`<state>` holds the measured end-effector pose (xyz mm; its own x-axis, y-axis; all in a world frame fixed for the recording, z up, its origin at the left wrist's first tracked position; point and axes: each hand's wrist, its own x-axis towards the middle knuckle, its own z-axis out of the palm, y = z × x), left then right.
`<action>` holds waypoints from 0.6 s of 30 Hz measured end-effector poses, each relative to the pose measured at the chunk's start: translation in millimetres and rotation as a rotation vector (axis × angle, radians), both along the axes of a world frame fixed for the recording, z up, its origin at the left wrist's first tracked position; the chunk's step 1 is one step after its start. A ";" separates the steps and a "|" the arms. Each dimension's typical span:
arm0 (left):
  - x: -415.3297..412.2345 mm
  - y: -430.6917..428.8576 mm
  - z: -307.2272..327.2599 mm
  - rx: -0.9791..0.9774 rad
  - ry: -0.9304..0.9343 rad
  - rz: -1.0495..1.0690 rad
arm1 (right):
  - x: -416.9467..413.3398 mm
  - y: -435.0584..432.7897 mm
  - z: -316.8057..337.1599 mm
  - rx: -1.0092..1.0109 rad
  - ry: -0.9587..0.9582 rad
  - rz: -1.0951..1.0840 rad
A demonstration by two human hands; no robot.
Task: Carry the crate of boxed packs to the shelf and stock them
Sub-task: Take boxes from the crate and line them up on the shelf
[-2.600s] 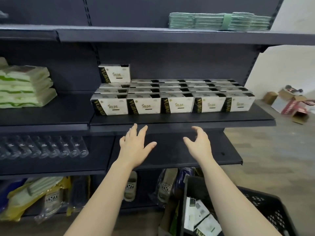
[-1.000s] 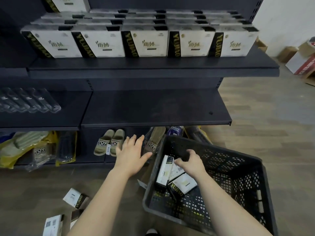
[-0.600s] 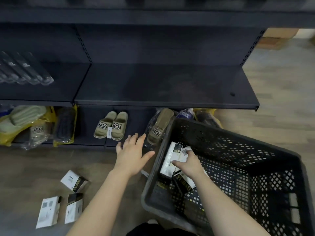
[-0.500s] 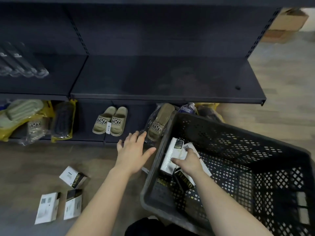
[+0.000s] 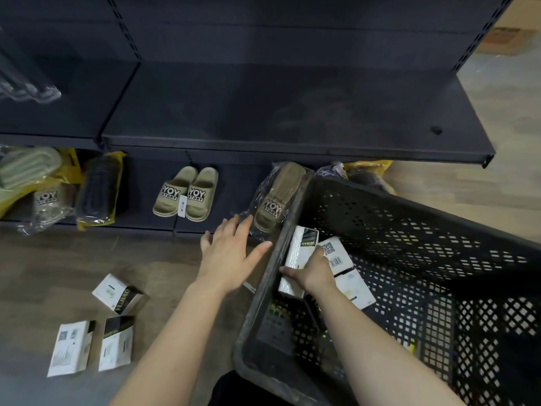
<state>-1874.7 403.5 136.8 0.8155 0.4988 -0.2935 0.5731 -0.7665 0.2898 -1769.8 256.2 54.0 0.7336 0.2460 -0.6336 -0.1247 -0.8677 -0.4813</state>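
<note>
A black perforated plastic crate [image 5: 409,247] sits on the floor at the right, below a dark shelf [image 5: 263,118]. Inside it lie a few white-and-black boxed packs. My right hand [image 5: 313,272] reaches into the crate and grips one boxed pack [image 5: 298,253] standing against the crate's left wall. Two more packs [image 5: 348,276] lie flat beside it. My left hand [image 5: 231,253] hovers with fingers spread, just left of the crate's rim, holding nothing. Three loose packs [image 5: 87,335] lie on the floor at lower left.
Beige slippers [image 5: 187,194] stand on the bottom shelf, with bagged slippers [image 5: 275,200] beside the crate and more bagged goods [image 5: 96,191] at the left. A cardboard box [image 5: 500,36] sits at the far right on the wooden floor.
I have looked down from the stocked upper shelf to the crate. My right hand went into the crate and took hold of a pack. My left hand stays spread beside the rim.
</note>
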 end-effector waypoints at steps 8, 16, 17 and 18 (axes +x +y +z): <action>-0.3 -0.1 0.8 0.004 -0.012 -0.011 | -5.4 1.1 -3.7 -0.074 0.005 -0.052; -3.9 -4.5 44.5 0.005 -0.045 -0.052 | -4.9 -13.2 45.0 -0.037 -0.027 -0.107; -4.2 -5.7 56.6 0.009 -0.058 -0.059 | -4.3 -15.0 59.6 -0.036 -0.038 -0.115; -4.2 -6.4 67.9 0.009 -0.066 -0.064 | -3.3 -16.5 73.1 -0.033 -0.051 -0.122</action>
<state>-1878.8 397.1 204.8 0.8634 0.4471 -0.2339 0.5025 -0.8039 0.3182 -1773.1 239.8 127.1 0.7883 0.1323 -0.6010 -0.2066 -0.8630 -0.4610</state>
